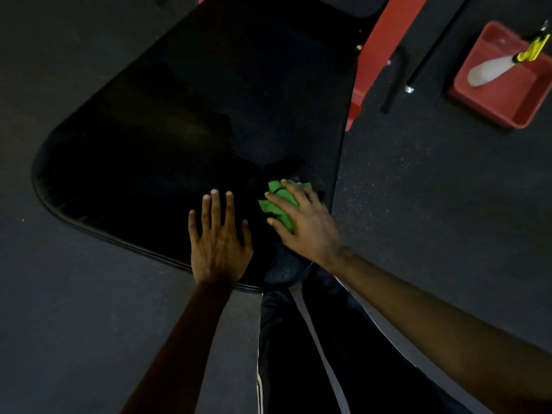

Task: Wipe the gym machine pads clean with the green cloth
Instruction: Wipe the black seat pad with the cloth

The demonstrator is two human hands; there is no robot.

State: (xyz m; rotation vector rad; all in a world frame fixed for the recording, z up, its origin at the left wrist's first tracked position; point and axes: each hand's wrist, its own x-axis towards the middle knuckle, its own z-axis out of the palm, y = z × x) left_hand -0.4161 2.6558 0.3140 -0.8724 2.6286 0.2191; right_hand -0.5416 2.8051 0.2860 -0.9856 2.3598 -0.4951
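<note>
A large black pad (167, 130) of the gym machine fills the middle of the view, its rounded near edge toward me. The bunched green cloth (276, 209) lies on the pad near its right edge. My right hand (301, 219) presses down on the cloth with its fingers spread over it. My left hand (219, 234) rests flat on the pad just left of the cloth, fingers straight and spread, holding nothing.
A red frame beam (385, 43) of the machine rises behind the pad's right side. A red tub (507, 97) on the dark rubber floor at the far right holds a spray bottle (495, 68) with a yellow trigger. My legs stand at the pad's near edge.
</note>
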